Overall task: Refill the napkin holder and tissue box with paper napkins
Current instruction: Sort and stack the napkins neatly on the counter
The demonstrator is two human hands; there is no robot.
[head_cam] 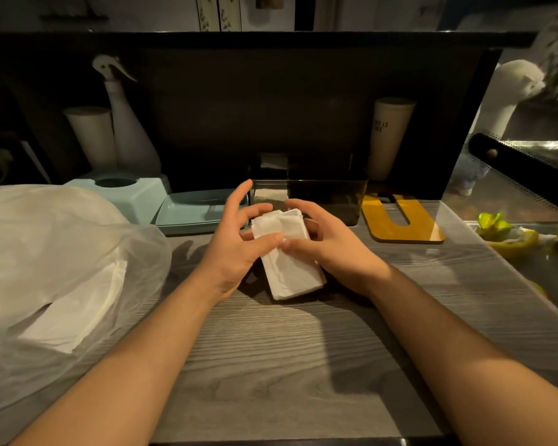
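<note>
Fingers of both hands are on the napkin stack (287,255), held just above the counter (271,365). Left hand (236,239): thumb pressed on the top sheet, middle fingers curled onto the far edge, index finger lifted free. Right hand (329,239): thumb on top beside the left thumb, fingers wrapped round the right edge and underneath. Both hands grip; neither is empty.

Stack sits between the hands, tilted, far end toward the dark napkin holder (326,197) just behind. Holder looks empty or nearly so; its inside is too dim to tell.

Judgement, step in hand: squaring the stack before loading. Sheet edges at the far end are fanned, so tap them flush first and keep both thumbs down so the top sheets do not slide. Then lift over the holder's front wall and lower it in straight.

Around:
- Plastic bag (62,268) at left, more napkins visible inside; supply for the next load.
- Teal tissue box (132,194) behind the bag, with its teal lid (194,214) lying beside it, just left of the holder.
- Yellow board (403,226) flat on the counter, right of the holder.
- Spray bottle (126,123) and paper cup (387,136) stand at the back.

Obstruction: the teal lid lies close under the left hand's path. The holder's opening is near the back wall, leaving little room behind it.
</note>
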